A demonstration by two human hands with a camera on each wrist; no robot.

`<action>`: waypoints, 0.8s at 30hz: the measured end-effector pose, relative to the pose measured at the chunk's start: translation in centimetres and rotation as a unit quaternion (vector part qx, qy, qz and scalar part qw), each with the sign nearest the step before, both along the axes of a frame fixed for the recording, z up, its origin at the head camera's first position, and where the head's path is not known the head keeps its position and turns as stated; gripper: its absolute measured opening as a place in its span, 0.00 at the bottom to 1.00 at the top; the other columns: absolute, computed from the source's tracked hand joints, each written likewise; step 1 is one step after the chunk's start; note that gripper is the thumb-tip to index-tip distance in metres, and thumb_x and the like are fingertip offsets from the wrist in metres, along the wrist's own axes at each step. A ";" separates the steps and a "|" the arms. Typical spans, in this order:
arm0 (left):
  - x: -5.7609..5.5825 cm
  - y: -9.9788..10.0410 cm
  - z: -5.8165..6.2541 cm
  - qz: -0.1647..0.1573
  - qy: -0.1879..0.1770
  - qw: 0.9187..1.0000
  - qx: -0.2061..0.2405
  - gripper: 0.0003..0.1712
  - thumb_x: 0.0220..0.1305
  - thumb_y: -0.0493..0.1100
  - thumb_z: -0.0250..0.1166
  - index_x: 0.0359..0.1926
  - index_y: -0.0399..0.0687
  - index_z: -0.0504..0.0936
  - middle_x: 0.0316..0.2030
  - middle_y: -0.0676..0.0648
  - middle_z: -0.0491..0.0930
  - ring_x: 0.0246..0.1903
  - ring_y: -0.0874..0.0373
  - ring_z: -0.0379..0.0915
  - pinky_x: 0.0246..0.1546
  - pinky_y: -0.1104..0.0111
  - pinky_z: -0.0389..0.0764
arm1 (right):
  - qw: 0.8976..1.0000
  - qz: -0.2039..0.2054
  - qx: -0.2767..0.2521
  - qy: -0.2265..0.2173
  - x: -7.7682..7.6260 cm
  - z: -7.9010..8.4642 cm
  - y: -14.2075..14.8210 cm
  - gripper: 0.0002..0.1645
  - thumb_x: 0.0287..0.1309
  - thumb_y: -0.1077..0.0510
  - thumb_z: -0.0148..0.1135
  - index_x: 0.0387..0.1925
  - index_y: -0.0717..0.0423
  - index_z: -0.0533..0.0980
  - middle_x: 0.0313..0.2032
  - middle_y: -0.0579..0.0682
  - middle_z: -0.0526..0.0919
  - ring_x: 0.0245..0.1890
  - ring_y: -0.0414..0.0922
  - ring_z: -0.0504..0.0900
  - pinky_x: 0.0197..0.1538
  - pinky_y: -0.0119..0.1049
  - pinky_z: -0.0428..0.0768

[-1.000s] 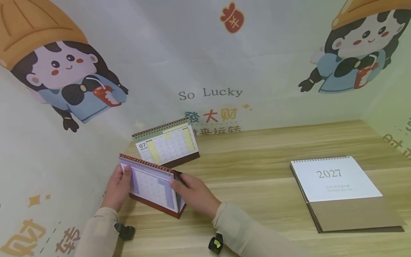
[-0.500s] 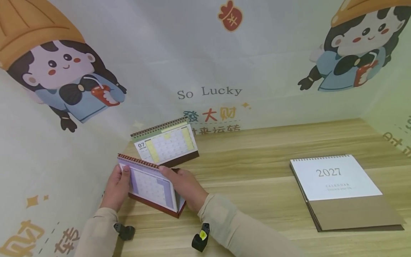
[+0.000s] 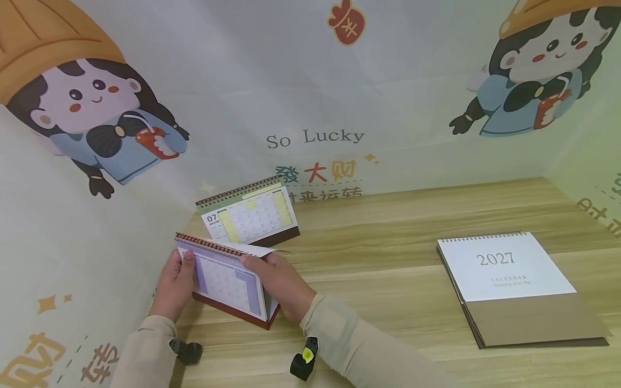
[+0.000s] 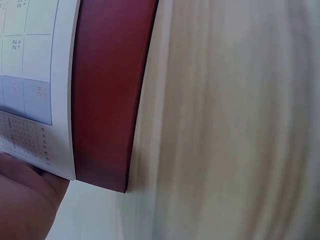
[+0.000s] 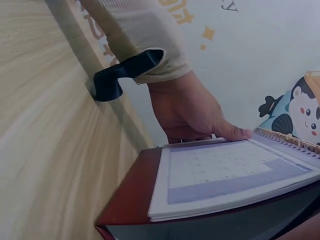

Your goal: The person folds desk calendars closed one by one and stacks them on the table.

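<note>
A purple-and-white desk calendar [image 3: 225, 286] with a red base and a top spiral stands tilted at the left of the table. My left hand [image 3: 173, 284] grips its left edge, thumb on the front page; the right wrist view shows this left hand [image 5: 187, 111] from across the calendar. At the upper right corner my right hand [image 3: 283, 283] holds the calendar, thumb on the front near the spiral, its other fingers hidden behind. A white page [image 3: 259, 250] sticks up behind the spiral, above the right thumb. In the left wrist view, the red base [image 4: 107, 100] lies close over the wood.
Behind stands a green-and-yellow desk calendar [image 3: 257, 213] showing 07, partly covered by the purple one. A brown and white 2027 calendar [image 3: 514, 275] sits at the right of the wooden table [image 3: 378, 242]. Printed cloth walls [image 3: 233, 75] enclose the back and sides.
My right hand has moved from the calendar's right side up to the spiral's right end. A white page has risen behind the spiral. The left hand keeps its hold.
</note>
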State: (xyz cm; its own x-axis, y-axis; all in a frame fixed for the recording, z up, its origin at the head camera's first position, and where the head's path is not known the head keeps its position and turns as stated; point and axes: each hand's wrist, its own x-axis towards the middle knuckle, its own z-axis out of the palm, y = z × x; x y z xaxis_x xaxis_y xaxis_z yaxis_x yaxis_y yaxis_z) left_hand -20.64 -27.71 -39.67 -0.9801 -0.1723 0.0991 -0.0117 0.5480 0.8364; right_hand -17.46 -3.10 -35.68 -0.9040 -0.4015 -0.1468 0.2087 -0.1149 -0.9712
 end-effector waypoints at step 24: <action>0.0 0.0 0.0 0.001 0.011 1.000 0.000 0.37 0.77 0.63 0.36 0.67 0.38 0.63 0.59 0.32 0.70 0.56 0.42 0.63 0.59 0.48 0.62 | 0.997 -0.040 0.024 0.053 -0.3 1.3 -0.4 0.20 0.69 0.48 0.59 0.55 0.54 0.78 0.43 0.47 0.86 0.40 0.43 0.85 0.45 0.41 0.81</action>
State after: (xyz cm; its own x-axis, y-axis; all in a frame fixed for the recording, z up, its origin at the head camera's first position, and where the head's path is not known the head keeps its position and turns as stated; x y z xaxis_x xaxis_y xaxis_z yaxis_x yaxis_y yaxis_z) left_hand -20.61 -27.75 -39.67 -0.9770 -0.1750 0.1215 0.0057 0.5486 0.8361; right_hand -17.78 -3.51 -34.41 -0.9445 -0.3220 -0.0657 0.0961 -0.0795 -0.9922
